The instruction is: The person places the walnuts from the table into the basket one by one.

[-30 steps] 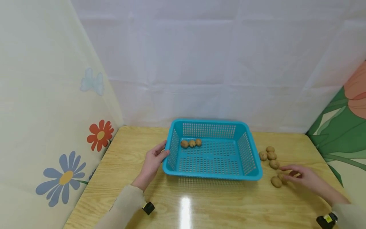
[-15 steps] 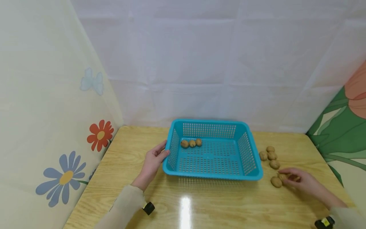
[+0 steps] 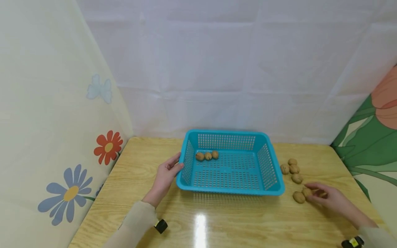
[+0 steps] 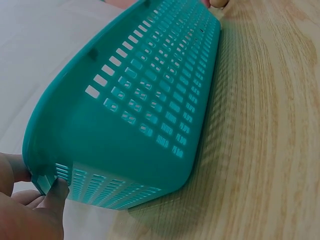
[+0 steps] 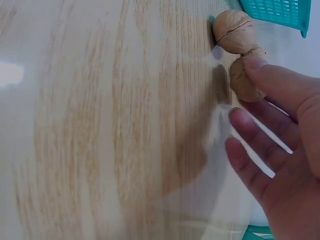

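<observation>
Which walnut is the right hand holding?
The rightmost walnut in the head view: the right hand pinches it, while the other walnuts lie on the table or in the blue basket, held by neither hand.

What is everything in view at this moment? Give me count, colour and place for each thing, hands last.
Flat wood-grain table: one, light brown, beneath the basket
Rectangular slotted plastic basket: one, turquoise, middle of the table
Round hard-shelled walnuts: three, brown, in the basket's far left part
Loose walnuts: five, brown, on the table right of the basket
Gripped walnut: one, brown, beside the nearest loose one
Creased backdrop sheet: one, white, behind the table
Flower-printed side panels: two, cream with coloured prints, left and right
Small boxy wrist devices: two, black, one per wrist
Long sleeves: two, beige, one on each arm
Left hand: one, bare, holding the basket's left rim
Right hand: one, bare, pinching the gripped walnut
</observation>
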`<state>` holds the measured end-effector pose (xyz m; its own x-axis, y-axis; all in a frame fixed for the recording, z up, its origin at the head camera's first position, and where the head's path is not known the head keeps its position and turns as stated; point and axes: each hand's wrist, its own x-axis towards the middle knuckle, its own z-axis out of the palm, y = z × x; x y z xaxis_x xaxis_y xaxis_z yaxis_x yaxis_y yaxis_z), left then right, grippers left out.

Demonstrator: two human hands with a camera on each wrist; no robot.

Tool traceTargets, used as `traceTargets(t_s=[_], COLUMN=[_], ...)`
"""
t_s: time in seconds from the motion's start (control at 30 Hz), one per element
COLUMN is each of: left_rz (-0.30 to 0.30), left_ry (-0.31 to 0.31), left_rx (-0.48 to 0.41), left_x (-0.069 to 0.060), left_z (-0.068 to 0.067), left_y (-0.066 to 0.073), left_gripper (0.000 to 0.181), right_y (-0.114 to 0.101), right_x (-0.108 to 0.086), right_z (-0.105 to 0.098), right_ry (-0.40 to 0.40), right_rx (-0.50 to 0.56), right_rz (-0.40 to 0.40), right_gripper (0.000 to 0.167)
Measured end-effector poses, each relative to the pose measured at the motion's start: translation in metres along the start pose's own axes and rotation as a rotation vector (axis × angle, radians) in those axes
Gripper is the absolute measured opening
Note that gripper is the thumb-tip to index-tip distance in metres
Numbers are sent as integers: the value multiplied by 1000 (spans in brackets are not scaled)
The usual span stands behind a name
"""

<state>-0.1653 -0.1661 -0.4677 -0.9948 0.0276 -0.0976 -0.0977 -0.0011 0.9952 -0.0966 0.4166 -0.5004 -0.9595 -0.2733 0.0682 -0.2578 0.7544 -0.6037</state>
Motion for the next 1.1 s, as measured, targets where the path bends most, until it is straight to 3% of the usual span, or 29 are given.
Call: traceTargets(t_s=[0.1, 0.23, 0.5, 1.1], left_rz=[-2, 0, 11, 5], left_ry=[2, -1, -25, -16], left_rx=[-5, -12, 9, -3], left_x=[0, 0, -2, -1], left_z=[0, 0, -2, -2], left_y=[0, 0, -1, -1], left_gripper=[55, 55, 56, 56], right_y=[-6, -12, -34, -98], right_x=[-1, 0, 10, 59], right_z=[-5, -11, -24, -46], right_ry=[11, 31, -30, -69], right_rx=[-21, -5, -15, -50], right_rz=[39, 32, 81, -66], right_gripper=[37, 35, 41, 36])
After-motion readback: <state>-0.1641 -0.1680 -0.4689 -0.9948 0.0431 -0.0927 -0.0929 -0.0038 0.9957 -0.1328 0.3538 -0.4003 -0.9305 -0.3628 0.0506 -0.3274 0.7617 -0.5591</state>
